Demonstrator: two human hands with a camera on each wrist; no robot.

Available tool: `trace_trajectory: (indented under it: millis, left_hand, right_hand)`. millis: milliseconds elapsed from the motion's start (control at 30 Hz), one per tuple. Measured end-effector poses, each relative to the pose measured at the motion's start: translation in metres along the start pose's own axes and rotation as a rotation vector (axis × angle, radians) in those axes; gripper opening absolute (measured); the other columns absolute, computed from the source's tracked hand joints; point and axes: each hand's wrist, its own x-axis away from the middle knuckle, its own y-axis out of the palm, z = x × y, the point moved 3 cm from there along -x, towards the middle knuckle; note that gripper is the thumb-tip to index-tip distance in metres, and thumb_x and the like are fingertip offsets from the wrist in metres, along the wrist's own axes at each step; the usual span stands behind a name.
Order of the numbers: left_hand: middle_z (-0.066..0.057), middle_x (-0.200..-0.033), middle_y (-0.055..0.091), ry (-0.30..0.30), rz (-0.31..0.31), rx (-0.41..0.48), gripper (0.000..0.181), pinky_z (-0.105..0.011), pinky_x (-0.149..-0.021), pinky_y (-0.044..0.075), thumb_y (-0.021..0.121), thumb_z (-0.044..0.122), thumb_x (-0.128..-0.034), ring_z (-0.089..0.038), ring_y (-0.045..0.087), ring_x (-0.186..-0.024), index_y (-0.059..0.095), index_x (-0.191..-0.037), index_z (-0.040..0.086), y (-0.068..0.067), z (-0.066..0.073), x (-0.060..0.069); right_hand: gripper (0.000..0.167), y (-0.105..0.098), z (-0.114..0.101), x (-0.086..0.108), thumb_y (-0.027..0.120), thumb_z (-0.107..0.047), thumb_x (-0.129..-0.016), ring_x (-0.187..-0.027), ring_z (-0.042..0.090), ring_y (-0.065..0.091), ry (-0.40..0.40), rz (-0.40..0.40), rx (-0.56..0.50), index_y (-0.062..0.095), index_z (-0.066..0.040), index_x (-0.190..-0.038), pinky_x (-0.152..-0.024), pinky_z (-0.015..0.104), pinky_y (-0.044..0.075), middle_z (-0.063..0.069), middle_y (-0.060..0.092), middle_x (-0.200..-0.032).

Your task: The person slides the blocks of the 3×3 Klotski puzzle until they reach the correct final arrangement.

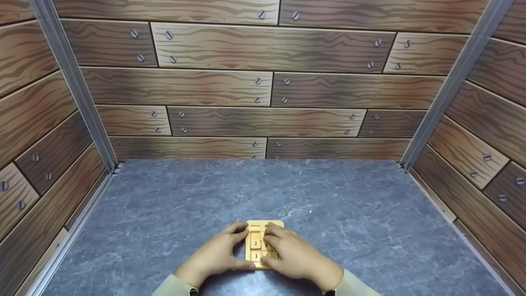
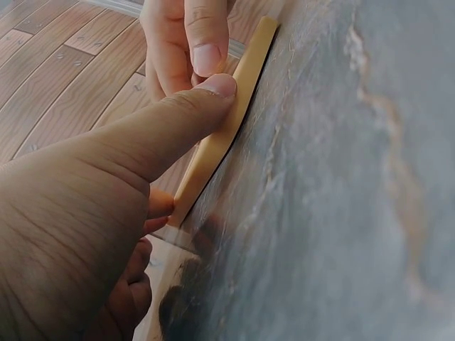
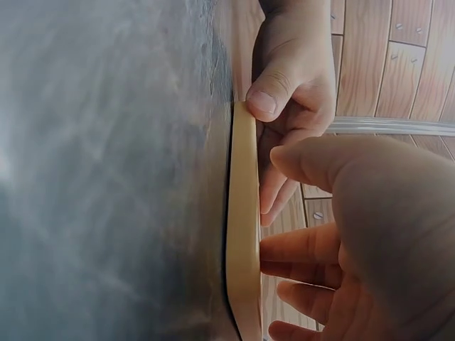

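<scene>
A yellow wooden number slide puzzle [image 1: 263,222] lies flat on the table, with tiles marked 2, 5 and 1 readable and others partly covered. My left hand [image 1: 218,255] holds its left side, thumb at the near corner and fingers at the far left edge. Over the right half is my right hand [image 1: 294,253], its fingertips resting on the tiles. In the left wrist view the left thumb [image 2: 178,117] presses the side of the puzzle frame [image 2: 224,142]. In the right wrist view the right fingers [image 3: 302,245] touch the board's face, with the thumb [image 3: 306,160] raised off it.
The blue-grey marbled tabletop [image 1: 197,197] spreads around the puzzle. Wood-plank patterned walls [image 1: 230,86] stand at the back and both sides, with grey metal posts [image 1: 78,86] at the corners. Light sleeves [image 1: 172,286] cover the forearms.
</scene>
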Motion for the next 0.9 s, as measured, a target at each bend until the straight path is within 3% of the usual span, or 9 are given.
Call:
trace_trajectory:
  millis: [133, 333, 467, 667, 900]
  left_hand:
    - [-0.011, -0.181, 0.046, 0.006, 0.008, -0.006, 0.112, -0.064, -0.134, 0.043, 0.094, 0.066, -0.0836, -0.042, 0.043, -0.168, 0.055, -0.165, 0.000, -0.0006, -0.0009, -0.0006]
    - [-0.010, -0.181, 0.046, 0.015, 0.018, -0.020, 0.113, -0.065, -0.135, 0.043, 0.093, 0.069, -0.0832, -0.042, 0.042, -0.169, 0.055, -0.165, 0.001, -0.0005, -0.0021, -0.0006]
    - [-0.011, -0.181, 0.045, 0.011, 0.016, -0.021, 0.114, -0.066, -0.134, 0.043, 0.093, 0.071, -0.0827, -0.042, 0.042, -0.169, 0.055, -0.165, 0.001, -0.0002, -0.0017, 0.0002]
    - [-0.009, -0.181, 0.045, 0.003, 0.010, -0.014, 0.114, -0.066, -0.134, 0.042, 0.092, 0.073, -0.0828, -0.043, 0.041, -0.169, 0.056, -0.165, 0.002, 0.0001, -0.0009, 0.0012]
    - [-0.010, -0.181, 0.045, 0.001, 0.011, -0.012, 0.116, -0.066, -0.135, 0.042, 0.092, 0.073, -0.0821, -0.043, 0.041, -0.170, 0.055, -0.165, 0.001, -0.0001, 0.0007, 0.0011]
  right_hand:
    - [0.068, 0.0001, 0.0008, -0.0006, 0.071, -0.054, -0.106, -0.163, 0.041, 0.050, -0.009, -0.001, -0.015, 0.068, -0.007, -0.154, -0.134, 0.066, 0.043, 0.010, 0.059, -0.169]
    - [0.065, 0.0008, -0.0001, 0.0017, 0.071, -0.059, -0.105, -0.166, 0.042, 0.046, -0.045, 0.000, -0.014, 0.067, -0.021, -0.158, -0.135, 0.070, 0.040, 0.008, 0.058, -0.168]
    - [0.061, 0.0002, -0.0014, 0.0025, 0.071, -0.059, -0.105, -0.167, 0.042, 0.044, -0.050, 0.003, -0.015, 0.071, -0.024, -0.154, -0.136, 0.070, 0.038, 0.008, 0.060, -0.167]
    - [0.066, 0.0005, -0.0030, 0.0029, 0.068, -0.066, -0.105, -0.167, 0.042, 0.045, -0.057, 0.001, -0.007, 0.071, -0.022, -0.155, -0.136, 0.071, 0.038, 0.010, 0.060, -0.168]
    - [0.082, 0.0010, -0.0031, 0.0028, 0.068, -0.070, -0.104, -0.168, 0.043, 0.044, -0.028, -0.020, -0.029, 0.064, -0.010, -0.160, -0.136, 0.071, 0.037, 0.012, 0.054, -0.174]
